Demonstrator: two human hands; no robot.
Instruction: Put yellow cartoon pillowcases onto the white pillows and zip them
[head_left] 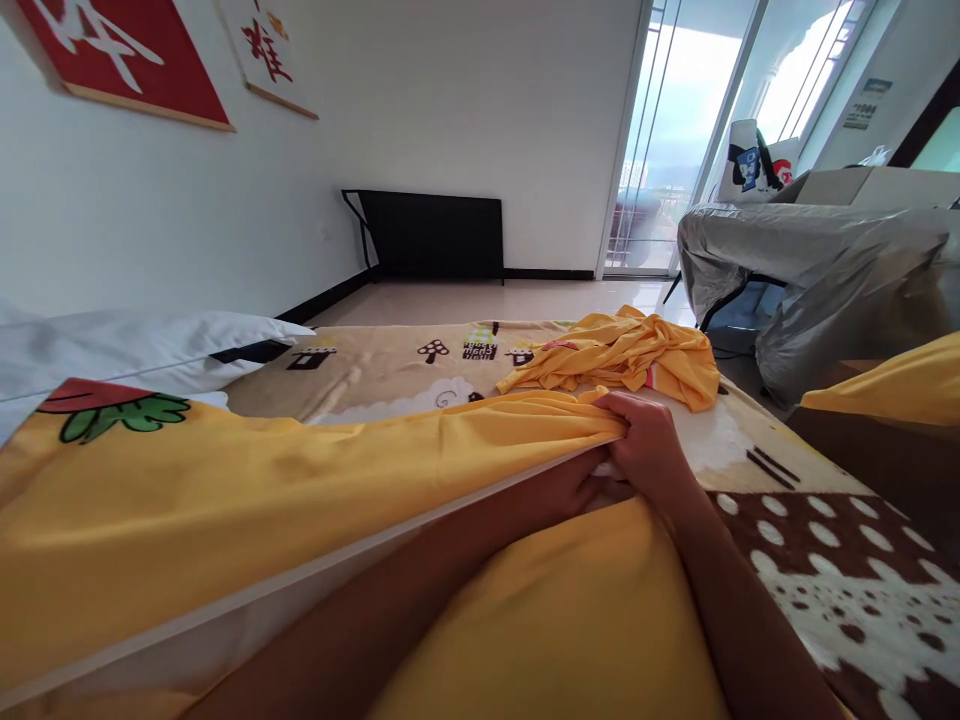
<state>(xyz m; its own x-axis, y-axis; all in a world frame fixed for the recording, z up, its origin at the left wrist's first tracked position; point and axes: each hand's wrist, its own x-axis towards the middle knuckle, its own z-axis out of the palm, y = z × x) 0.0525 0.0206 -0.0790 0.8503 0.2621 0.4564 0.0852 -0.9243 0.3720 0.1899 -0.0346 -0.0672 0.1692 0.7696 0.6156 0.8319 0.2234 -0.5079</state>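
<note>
A yellow fabric cover [315, 470] with a red and green print stretches across the lower left, its pale edge running diagonally. My right hand [645, 435] is closed around a gathered part of it near the middle of the view. Close below and left of that, my left hand [592, 482] is curled at the same bunched part, its fingers partly hidden by the cloth and the right hand. My left forearm runs under the pale edge, against the cover's whitish inner side. More smooth yellow fabric [562, 610] bulges up between my forearms.
A crumpled yellow cloth [637, 355] lies on the patterned blanket [375, 365]. White pillows [150, 345] are at the left. On the right stand a plastic-draped table [817, 240] and another piece of yellow fabric [900, 385]. A black panel [439, 235] leans by the far wall.
</note>
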